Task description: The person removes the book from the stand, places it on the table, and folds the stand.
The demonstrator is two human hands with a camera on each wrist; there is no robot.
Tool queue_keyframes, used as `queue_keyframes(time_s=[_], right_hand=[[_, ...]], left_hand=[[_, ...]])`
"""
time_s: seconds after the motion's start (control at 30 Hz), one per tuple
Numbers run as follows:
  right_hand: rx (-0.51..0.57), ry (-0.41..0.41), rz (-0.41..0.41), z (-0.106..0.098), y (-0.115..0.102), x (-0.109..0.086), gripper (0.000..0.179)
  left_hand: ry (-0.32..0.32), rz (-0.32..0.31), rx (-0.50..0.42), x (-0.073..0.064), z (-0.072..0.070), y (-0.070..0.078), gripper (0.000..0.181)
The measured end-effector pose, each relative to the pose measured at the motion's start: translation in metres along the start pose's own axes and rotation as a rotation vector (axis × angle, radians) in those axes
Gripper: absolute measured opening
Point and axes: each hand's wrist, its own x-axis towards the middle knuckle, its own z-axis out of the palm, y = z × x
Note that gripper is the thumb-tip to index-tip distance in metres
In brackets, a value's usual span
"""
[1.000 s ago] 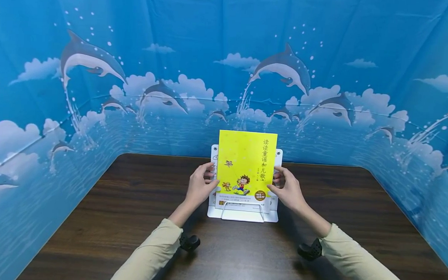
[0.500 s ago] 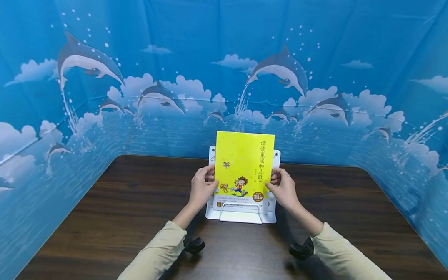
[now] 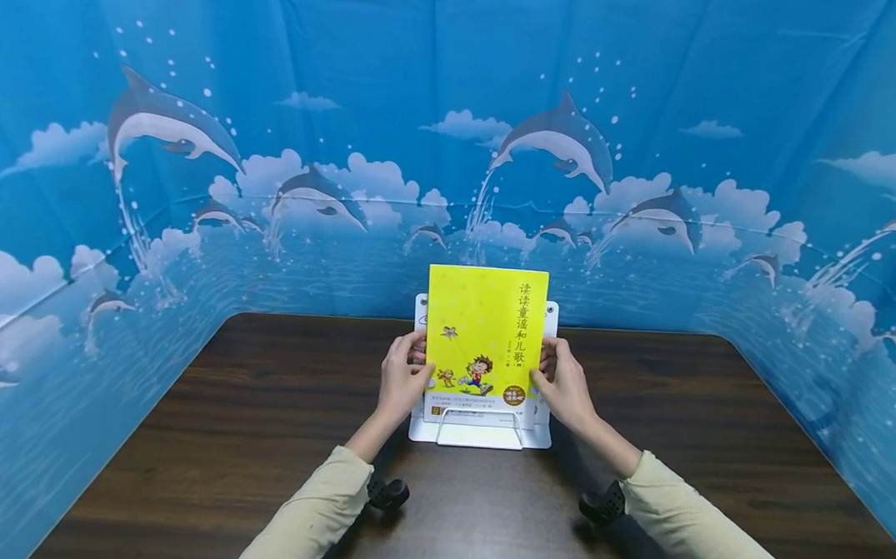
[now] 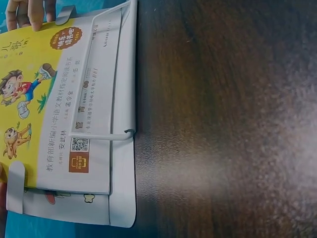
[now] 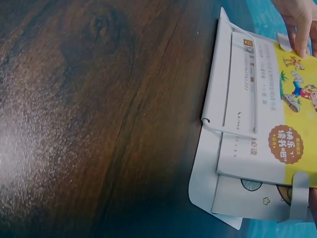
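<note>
A yellow children's book (image 3: 476,331) with a white lower strip stands upright against a white book stand (image 3: 479,437). The stand's wire bar (image 4: 99,136) crosses in front of the book's bottom part. My left hand (image 3: 404,376) pinches the book's left edge, thumb on the cover and fingers behind. On the other edge, my right hand (image 3: 566,386) grips in the same way, its thumb low on the cover. One small page tab (image 4: 16,186) of the stand laps over the book's left side, another tab (image 5: 299,196) over its right. Most of the stand's back is hidden.
Under the stand is a dark wooden table (image 3: 261,438). A blue curtain (image 3: 397,60) printed with dolphins rises behind the table and along its sides. Black wrist devices (image 3: 388,494) sit at both cuffs, low over the table.
Both forearms have drawn slightly inward. The whole scene shifts a little left and down in the head view, while both hands keep their hold on the book at the stand.
</note>
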Motion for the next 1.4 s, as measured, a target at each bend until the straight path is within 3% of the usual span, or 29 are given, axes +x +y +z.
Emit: queue_keyframes(time_s=[0.33, 0.7, 1.03, 1.4], right_hand=[[0.036, 0.053, -0.058, 0.007, 0.002, -0.002, 0.048], [-0.013, 0.066, -0.128, 0.007, 0.001, -0.002, 0.051], [0.049, 0.090, -0.070, 0.001, -0.005, 0.009, 0.051], [0.067, 0.132, -0.092, -0.011, -0.017, 0.022, 0.050]], left_hand=[[0.007, 0.028, -0.022, 0.002, 0.000, -0.003, 0.050], [0.030, 0.042, -0.029, 0.004, 0.001, -0.003, 0.050], [0.036, 0.087, -0.019, 0.012, 0.001, 0.006, 0.056], [0.089, 0.136, -0.021, 0.027, -0.002, 0.022, 0.055]])
